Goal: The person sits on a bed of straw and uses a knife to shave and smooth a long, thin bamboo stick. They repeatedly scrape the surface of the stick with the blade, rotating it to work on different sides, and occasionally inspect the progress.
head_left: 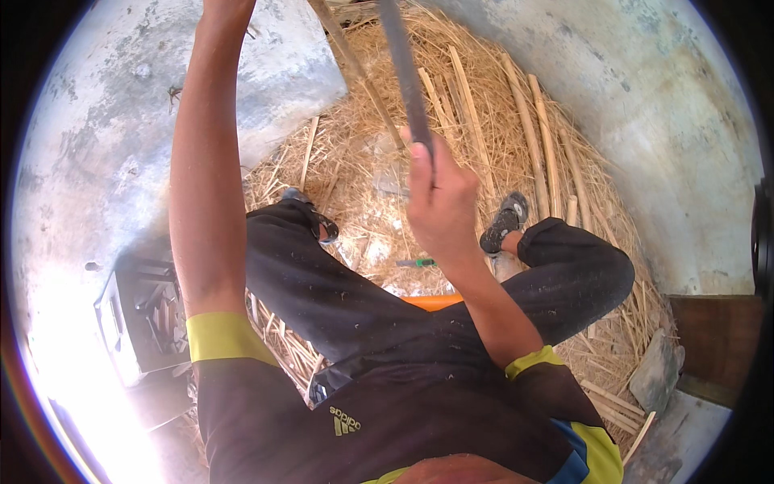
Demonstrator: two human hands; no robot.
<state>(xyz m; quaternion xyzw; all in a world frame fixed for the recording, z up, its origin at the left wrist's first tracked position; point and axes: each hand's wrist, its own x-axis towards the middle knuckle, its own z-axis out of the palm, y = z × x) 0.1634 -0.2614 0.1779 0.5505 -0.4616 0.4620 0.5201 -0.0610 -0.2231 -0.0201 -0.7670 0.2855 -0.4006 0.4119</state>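
My right hand [442, 189] is closed around the lower end of a long, dark, flat blade [399, 60], which rises past the top edge of the view. Its handle, if it has one, is hidden in my fist. A thin bamboo stick [355, 66] slants down from the top edge to beside my right thumb; I cannot tell whether it touches the hand. My left arm [205, 177] stretches up at the left, and only the wrist end of my left hand [228, 6] shows at the top edge. Its fingers are out of the picture.
Straw-like shavings [355, 153] cover the floor around my feet, with several bamboo poles [544, 141] lying at the right. A green-handled tool [419, 262] lies between my legs, near something orange [431, 302]. Pale walls rise on both sides; a dark box [149, 302] stands at left.
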